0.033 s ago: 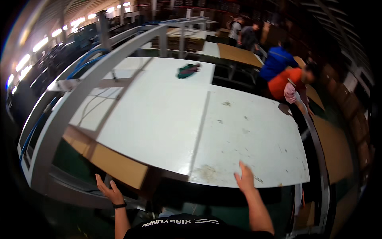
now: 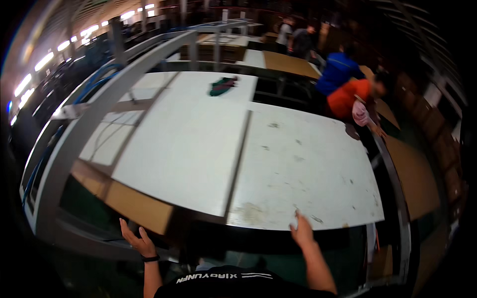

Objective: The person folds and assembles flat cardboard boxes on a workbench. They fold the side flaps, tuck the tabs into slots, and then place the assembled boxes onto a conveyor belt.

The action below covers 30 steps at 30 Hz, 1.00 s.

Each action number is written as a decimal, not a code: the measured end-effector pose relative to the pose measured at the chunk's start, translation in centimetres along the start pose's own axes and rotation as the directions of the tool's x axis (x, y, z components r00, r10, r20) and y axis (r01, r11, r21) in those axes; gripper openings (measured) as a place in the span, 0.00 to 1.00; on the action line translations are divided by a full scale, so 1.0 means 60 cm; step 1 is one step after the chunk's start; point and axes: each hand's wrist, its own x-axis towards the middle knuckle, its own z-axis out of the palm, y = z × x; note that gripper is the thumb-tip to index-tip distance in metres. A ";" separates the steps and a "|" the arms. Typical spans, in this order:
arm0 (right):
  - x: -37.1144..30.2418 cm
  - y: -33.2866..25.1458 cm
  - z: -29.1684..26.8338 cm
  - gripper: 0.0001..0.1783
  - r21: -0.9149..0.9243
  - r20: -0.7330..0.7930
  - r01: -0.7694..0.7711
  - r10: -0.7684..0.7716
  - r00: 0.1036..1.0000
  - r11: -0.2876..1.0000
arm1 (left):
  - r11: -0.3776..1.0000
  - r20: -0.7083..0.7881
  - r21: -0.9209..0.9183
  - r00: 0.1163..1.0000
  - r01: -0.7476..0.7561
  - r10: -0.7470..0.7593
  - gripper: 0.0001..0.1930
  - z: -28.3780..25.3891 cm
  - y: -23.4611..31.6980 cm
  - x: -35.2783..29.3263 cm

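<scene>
My left hand (image 2: 139, 242), with a dark band at the wrist, is raised with its fingers apart and holds nothing. It is nearest to the brown board edge (image 2: 136, 204) beneath the white panels. My right hand (image 2: 302, 231) is at the near edge of the stained white panel (image 2: 298, 174). Its fingers point forward, slightly blurred, and nothing shows in them; whether they touch the panel I cannot tell. To the left lies a cleaner white panel (image 2: 181, 141), with a dark green and maroon cloth-like bundle (image 2: 223, 86) on its far part.
A grey metal frame (image 2: 102, 109) with blue hoses (image 2: 97, 82) stands at the left. A person in orange (image 2: 348, 99) bends over the far right, beside one in blue (image 2: 338, 72). Brown boards (image 2: 410, 171) lie at the right; two more people stand farther back.
The whole scene has shifted slightly left and up in the view. My right hand's fingers look a little less spread. My left hand has hardly moved.
</scene>
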 end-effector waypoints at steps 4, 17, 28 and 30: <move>-0.233 0.201 0.072 0.34 -0.020 0.374 -0.188 0.182 0.909 0.982 | 0.928 0.270 -0.306 0.916 -0.211 0.298 0.30 0.094 0.282 -0.094; -0.445 0.384 -0.009 0.34 0.295 0.191 -0.587 0.555 0.810 0.754 | 0.234 0.222 -0.969 -0.684 -0.077 0.695 0.24 0.412 0.715 -0.560; -0.490 0.706 -0.027 0.32 0.055 0.244 -0.642 0.613 0.751 0.765 | 0.249 0.213 -0.966 -0.772 -0.073 0.599 0.22 0.568 1.049 -0.726; -0.475 0.771 -0.018 0.31 0.033 0.098 -0.520 0.515 0.851 0.853 | 0.255 0.268 -0.957 -0.768 -0.141 0.581 0.22 0.590 1.097 -0.719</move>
